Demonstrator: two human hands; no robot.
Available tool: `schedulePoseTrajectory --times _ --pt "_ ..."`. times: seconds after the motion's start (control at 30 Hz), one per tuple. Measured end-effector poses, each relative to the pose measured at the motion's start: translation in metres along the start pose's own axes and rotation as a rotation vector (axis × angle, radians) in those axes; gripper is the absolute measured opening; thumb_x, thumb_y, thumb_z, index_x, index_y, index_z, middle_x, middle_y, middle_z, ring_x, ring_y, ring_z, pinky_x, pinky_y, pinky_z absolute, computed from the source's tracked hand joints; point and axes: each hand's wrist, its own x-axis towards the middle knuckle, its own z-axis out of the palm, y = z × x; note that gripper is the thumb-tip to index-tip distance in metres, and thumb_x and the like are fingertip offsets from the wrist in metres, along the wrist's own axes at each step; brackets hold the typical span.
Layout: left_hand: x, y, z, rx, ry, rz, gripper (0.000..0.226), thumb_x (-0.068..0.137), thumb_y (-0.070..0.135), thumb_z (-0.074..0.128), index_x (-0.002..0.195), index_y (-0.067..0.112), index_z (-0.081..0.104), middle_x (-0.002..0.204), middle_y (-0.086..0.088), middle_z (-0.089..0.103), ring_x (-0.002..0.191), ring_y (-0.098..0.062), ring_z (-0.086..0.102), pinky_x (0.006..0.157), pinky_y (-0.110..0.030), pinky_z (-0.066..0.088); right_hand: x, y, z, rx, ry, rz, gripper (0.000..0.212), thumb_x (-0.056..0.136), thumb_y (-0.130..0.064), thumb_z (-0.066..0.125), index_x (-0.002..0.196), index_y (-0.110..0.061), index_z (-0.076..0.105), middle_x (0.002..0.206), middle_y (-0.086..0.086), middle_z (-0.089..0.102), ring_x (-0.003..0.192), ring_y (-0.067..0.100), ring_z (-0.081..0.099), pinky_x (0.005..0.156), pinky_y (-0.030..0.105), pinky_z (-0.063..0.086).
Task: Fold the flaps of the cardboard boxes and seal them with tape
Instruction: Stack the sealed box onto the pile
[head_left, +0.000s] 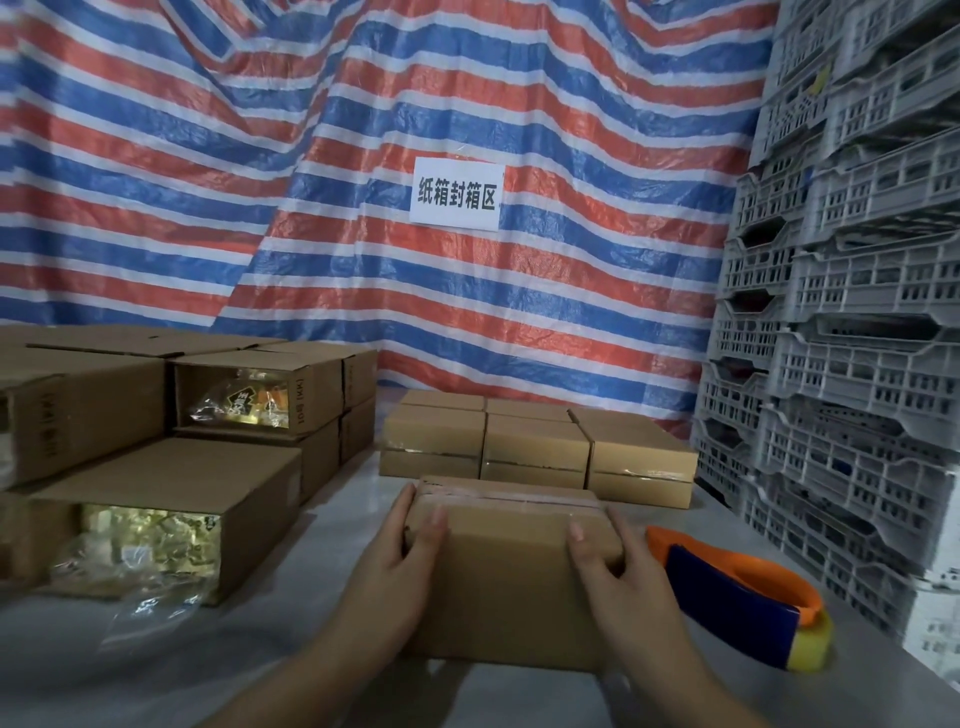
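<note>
Head view gives me both hands at the near centre of the pale grey table (156, 675), clasped on a closed brown cardboard box (506, 577) that sits on the tabletop between them. My left hand (402, 551) grips the box's left end, thumb on top and fingers wrapped down the side; my right hand (610, 561) grips the right end the same way. A strip of clear tape (506, 496) runs across the far part of the box top. Just right of the box lies an orange and dark blue tape dispenser (748, 597) with a yellow end, apart from my right hand. To the near left, open-ended brown cardboard boxes (171, 509) lie on their sides in a stack, showing shiny gold packets (140, 540) inside. Beyond the held box stands a row of taped small brown boxes (535, 447), close together. Grey plastic crates (841, 312) are stacked high along the right. Farthest back hangs a red, white and blue striped tarpaulin (311, 182) bearing a white paper sign (457, 197).
</note>
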Motion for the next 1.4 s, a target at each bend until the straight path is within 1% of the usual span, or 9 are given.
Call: schedulePoseTrajectory --times 0.1,0.2,0.27,0.4,0.53,0.63,0.83,1.07,1.4 --pt "-0.004 0.002 -0.001 0.004 -0.019 -0.044 0.085 0.065 0.08 0.037 0.145 0.053 0.027 0.148 0.01 0.04 0.136 -0.017 0.035 0.114 -0.043 0.026 -0.006 0.002 -0.002 0.044 -0.07 0.044 0.054 0.092 -0.051 0.055 0.143 -0.036 0.043 0.104 -0.025 0.053 0.086 -0.008 0.047 0.059 0.009 0.034" --pt "-0.008 -0.003 -0.004 -0.035 -0.083 -0.076 0.05 0.063 0.076 0.047 0.111 0.06 0.048 0.112 0.029 0.055 0.103 0.001 0.053 0.094 -0.028 0.046 -0.009 0.003 -0.009 0.001 -0.152 0.093 0.06 0.087 -0.059 0.053 0.141 -0.033 0.045 0.101 -0.024 0.052 0.088 -0.005 0.047 0.062 0.016 0.035" --pt "-0.01 -0.006 -0.007 -0.026 -0.102 -0.052 0.04 0.063 0.071 0.052 0.1 0.055 0.051 0.099 0.031 0.059 0.089 0.012 0.054 0.072 -0.011 0.043 -0.008 0.005 -0.015 -0.049 -0.184 0.083 0.081 0.074 -0.067 0.054 0.145 -0.031 0.042 0.113 -0.019 0.056 0.1 0.001 0.052 0.072 0.019 0.042" --pt "-0.01 -0.013 -0.015 0.013 -0.225 0.001 0.055 0.07 0.065 0.058 0.121 0.061 0.037 0.108 0.037 0.059 0.101 0.011 0.057 0.075 -0.009 0.046 -0.008 0.011 -0.022 -0.015 -0.219 0.022 0.108 0.065 -0.066 0.063 0.157 -0.04 0.013 0.154 -0.011 0.037 0.137 0.013 0.041 0.108 0.037 0.041" --pt "-0.001 -0.014 -0.014 0.037 -0.114 0.018 0.076 0.07 0.062 0.058 0.14 0.048 0.033 0.125 0.025 0.054 0.103 0.003 0.054 0.086 -0.018 0.045 -0.003 0.015 -0.009 0.006 -0.238 -0.087 0.079 0.081 -0.052 0.064 0.139 -0.06 0.01 0.126 -0.029 0.043 0.104 -0.012 0.047 0.079 0.011 0.045" --pt "0.022 -0.001 -0.014 0.039 0.1 -0.013 0.066 0.078 0.06 0.061 0.138 0.038 0.042 0.106 0.019 0.056 0.088 0.004 0.051 0.07 -0.022 0.043 0.02 0.004 0.006 -0.024 -0.082 -0.095 0.055 0.079 -0.064 0.06 0.127 -0.053 0.035 0.104 -0.032 0.047 0.088 -0.01 0.049 0.062 0.011 0.04" --pt "0.114 0.016 -0.037 0.216 0.096 -0.239 0.052 0.094 0.052 0.053 0.13 0.014 0.054 0.091 0.003 0.058 0.078 -0.015 0.056 0.056 -0.029 0.04 0.1 -0.022 0.054 -0.06 -0.139 0.11 0.051 0.084 -0.062 0.066 0.118 -0.025 0.057 0.109 -0.006 0.063 0.101 0.016 0.06 0.09 0.039 0.053" --pt "0.19 -0.027 -0.05 0.042 0.13 -0.432 0.019 0.096 0.03 0.057 0.102 0.012 0.058 0.087 -0.012 0.066 0.08 -0.026 0.064 0.056 -0.031 0.046 0.172 -0.01 0.106 0.142 -0.342 0.47 0.064 0.091 -0.059 0.058 0.135 -0.013 0.053 0.106 0.007 0.064 0.093 0.025 0.062 0.07 0.032 0.051" --pt "0.242 -0.055 -0.041 0.21 0.245 -0.291 0.043 0.101 0.032 0.043 0.131 0.003 0.052 0.104 -0.01 0.055 0.098 -0.027 0.053 0.085 -0.033 0.043 0.207 0.024 0.154 0.141 -0.258 0.232 0.08 0.084 -0.058 0.062 0.147 -0.012 0.043 0.121 -0.002 0.056 0.105 0.02 0.057 0.089 0.03 0.044"
